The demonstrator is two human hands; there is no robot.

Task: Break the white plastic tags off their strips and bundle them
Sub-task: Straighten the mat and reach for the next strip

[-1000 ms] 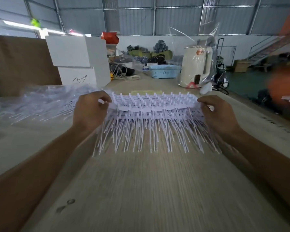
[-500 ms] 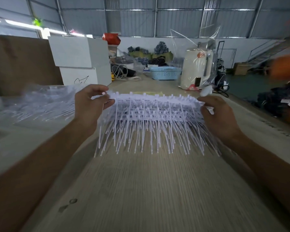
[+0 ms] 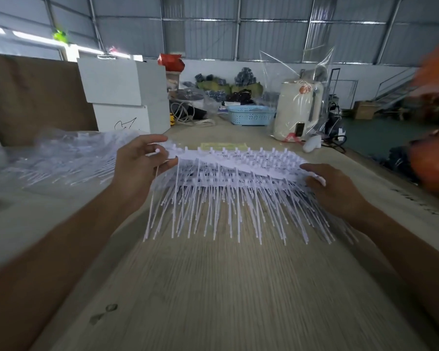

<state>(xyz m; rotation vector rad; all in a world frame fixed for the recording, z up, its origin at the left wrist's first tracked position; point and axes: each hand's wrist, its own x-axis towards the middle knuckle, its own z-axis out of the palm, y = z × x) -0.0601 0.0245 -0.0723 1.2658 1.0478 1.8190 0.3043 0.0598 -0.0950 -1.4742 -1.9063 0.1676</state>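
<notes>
Tag strips [image 3: 236, 171] between both hands' fingers [image 3: 162, 164]

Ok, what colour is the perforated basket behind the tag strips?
Light blue; the basket shows best in the head view, far down the table.

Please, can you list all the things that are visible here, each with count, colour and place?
tag strips: one stack, white, held above the table between both hands
table: one, pale wood, front
bagged tags: one pile, white in clear plastic, left
boxes: two, white, stacked back left
basket: one, light blue, back centre
kettle: one, cream, back right
left hand: grip on the left end of the strips
right hand: grip on the right end
</notes>
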